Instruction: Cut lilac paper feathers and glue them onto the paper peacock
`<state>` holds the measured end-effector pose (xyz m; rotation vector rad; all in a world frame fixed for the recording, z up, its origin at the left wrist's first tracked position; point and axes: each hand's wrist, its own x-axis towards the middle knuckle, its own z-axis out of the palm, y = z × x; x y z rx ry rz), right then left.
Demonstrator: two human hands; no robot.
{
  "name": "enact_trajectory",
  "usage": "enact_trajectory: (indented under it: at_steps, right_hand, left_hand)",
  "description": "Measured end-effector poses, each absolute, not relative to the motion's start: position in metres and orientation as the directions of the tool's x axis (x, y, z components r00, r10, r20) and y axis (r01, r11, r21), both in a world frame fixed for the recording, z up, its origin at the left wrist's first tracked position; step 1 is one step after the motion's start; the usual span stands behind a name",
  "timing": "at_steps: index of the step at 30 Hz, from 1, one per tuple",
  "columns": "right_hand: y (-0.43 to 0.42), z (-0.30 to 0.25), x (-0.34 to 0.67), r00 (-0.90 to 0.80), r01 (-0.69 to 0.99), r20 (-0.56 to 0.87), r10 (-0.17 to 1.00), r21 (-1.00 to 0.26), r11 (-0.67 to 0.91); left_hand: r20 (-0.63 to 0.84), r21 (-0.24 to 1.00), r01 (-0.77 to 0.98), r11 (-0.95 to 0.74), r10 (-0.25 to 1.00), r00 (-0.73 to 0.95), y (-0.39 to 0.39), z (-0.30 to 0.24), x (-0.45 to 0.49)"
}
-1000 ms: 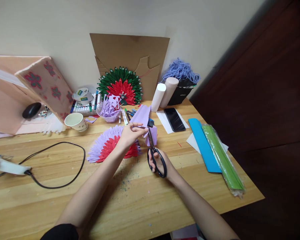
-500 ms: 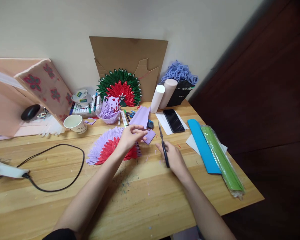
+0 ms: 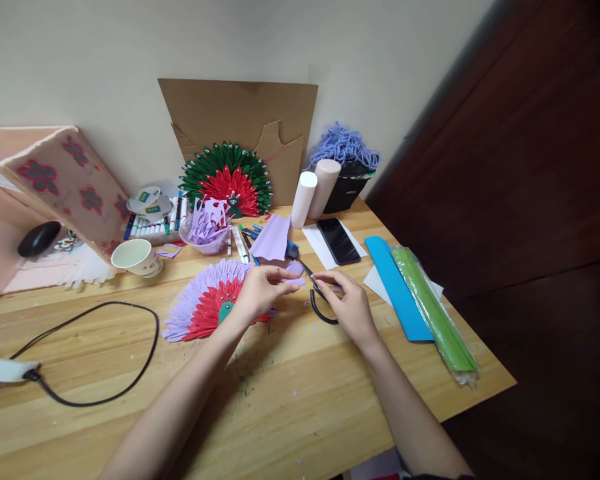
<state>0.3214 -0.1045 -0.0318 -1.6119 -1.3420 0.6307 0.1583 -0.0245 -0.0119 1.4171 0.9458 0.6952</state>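
My left hand [image 3: 265, 288] pinches a small piece of purple paper [image 3: 296, 281] between thumb and fingers, above the table. In my right hand [image 3: 347, 300] is a pair of scissors with black handles [image 3: 320, 310]; its blades point up and left, close to the purple piece. Partly behind my left wrist lies a fan-shaped paper craft [image 3: 193, 303] with purple outer petals, red inner ones and a green piece in the middle. Another purple paper piece [image 3: 294, 268] lies on the table just beyond my fingertips, partly covered.
A purple sheet [image 3: 273, 240] and a bowl of purple scraps [image 3: 210, 241] lie further back. A green-and-red fan craft [image 3: 230, 177] leans on cardboard [image 3: 235, 107]. To the right are a phone [image 3: 339, 241], blue paper [image 3: 397, 287] and a green roll [image 3: 435, 310]. A black cable [image 3: 157, 333] loops at left.
The scissors have turned in my right hand and come closer to my left hand, their tips now leaning left. My left hand has shifted slightly right and down. The whole view has shifted a little.
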Motion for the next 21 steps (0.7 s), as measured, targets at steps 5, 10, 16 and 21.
enact_trajectory:
  at_steps: [5,10,16,21]
  right_hand:
    - [-0.103,-0.029,0.315,0.215,0.255,0.132,0.968,-0.964,0.074]
    - [-0.103,-0.031,0.317,0.204,0.358,0.254,0.946,-0.918,0.17]
    - [-0.103,-0.032,0.321,0.106,0.486,0.356,0.928,-0.833,0.264]
    - [-0.104,-0.033,0.321,0.056,0.584,0.385,0.921,-0.761,0.282]
  left_hand:
    - [-0.094,0.973,0.228,-0.037,0.837,0.539,-0.029,-0.022,0.164]
    - [-0.108,0.961,0.269,-0.057,0.821,0.561,-0.03,-0.024,0.165]
    - [-0.109,0.942,0.324,-0.09,0.829,0.548,-0.029,-0.022,0.165]
    - [-0.123,0.932,0.348,-0.099,0.818,0.562,-0.031,-0.023,0.165]
